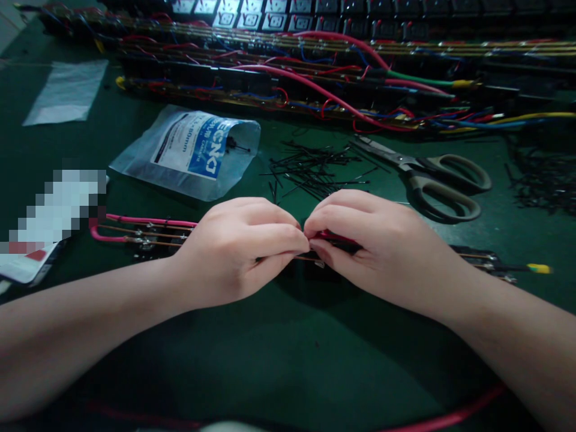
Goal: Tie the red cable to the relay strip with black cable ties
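Observation:
My left hand (243,252) and my right hand (382,252) meet over the middle of a long strip (153,239) with brass rails and soldered joints. Each is closed, thumb against fingers, and the fingertips touch or nearly touch each other. What they pinch is too small and hidden to make out. A red wire (153,222) runs along the strip and bends back at its left end; part of it shows under my right fingers. Just beyond my hands lies a loose heap of thin black cable ties (315,168).
Scissors (445,186) lie behind my right hand, an open plastic bag (189,150) behind my left. More wired strips (270,84) span the back of the green table (315,360). A blurred-out device (49,228) is at left, a flat bag (67,93) beyond, black bits (544,177) at right.

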The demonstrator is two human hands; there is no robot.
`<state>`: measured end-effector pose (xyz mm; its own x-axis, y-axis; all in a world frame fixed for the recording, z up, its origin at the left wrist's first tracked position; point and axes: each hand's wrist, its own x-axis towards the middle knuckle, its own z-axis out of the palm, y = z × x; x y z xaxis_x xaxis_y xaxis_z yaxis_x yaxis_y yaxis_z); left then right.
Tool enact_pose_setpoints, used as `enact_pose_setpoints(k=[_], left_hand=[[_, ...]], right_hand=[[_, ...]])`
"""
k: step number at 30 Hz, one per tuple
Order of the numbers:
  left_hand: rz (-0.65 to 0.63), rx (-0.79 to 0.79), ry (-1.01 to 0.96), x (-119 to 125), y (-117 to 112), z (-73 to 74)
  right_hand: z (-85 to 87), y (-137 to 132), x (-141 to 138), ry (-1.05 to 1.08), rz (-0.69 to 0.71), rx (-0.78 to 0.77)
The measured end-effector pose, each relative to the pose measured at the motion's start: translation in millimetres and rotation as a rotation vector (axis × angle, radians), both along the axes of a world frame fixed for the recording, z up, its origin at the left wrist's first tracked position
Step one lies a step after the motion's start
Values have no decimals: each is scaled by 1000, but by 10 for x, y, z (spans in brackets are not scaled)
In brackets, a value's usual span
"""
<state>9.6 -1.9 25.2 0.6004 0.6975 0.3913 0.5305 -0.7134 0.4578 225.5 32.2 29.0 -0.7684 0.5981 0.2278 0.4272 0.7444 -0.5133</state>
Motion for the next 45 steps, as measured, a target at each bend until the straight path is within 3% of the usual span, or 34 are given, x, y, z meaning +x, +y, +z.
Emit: enact_pose_setpoints(k=[22, 33, 45], left_hand=[[-94, -56, -37, -21, 15, 17], [-86, -66, -30, 4, 45, 4], [-97, -76, 98, -16, 35, 17]], right_hand=[[-2, 9, -9, 2, -44, -94], [-21, 29, 14, 16, 2, -86], [9, 25, -4, -4, 14, -83]])
